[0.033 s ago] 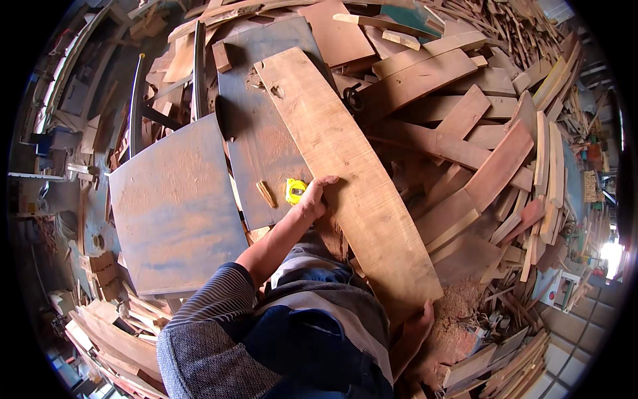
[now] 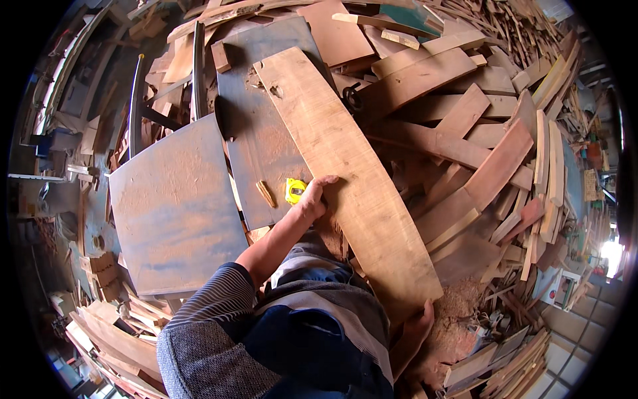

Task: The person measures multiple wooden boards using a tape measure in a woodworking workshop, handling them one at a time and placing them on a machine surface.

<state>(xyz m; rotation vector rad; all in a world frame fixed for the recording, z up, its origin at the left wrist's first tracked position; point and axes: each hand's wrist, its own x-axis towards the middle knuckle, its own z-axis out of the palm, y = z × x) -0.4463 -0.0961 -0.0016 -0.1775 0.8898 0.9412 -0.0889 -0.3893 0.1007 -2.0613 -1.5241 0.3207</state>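
Note:
A long, pale wooden board (image 2: 352, 173) lies slantwise before me, its far end over a grey metal machine table (image 2: 259, 133). My left hand (image 2: 315, 198) is closed on the board's left edge about midway, with the thumb side on top and the other fingers hidden beneath. At the near end, my right hand (image 2: 417, 326) grips the corner from below, and most of its fingers are out of sight. Just left of my left hand sits a yellow tape measure (image 2: 295, 191) on the metal table. A small wood offcut (image 2: 266, 194) lies beside it.
A dark, disc-like blade (image 2: 221, 118) stands at the gap between the table and a lower-left metal plate (image 2: 176, 206). Two upright rails (image 2: 199, 70) rise beyond. Stacked planks (image 2: 458, 126) crowd the right side. Sawdust (image 2: 458, 316) heaps near my right hand.

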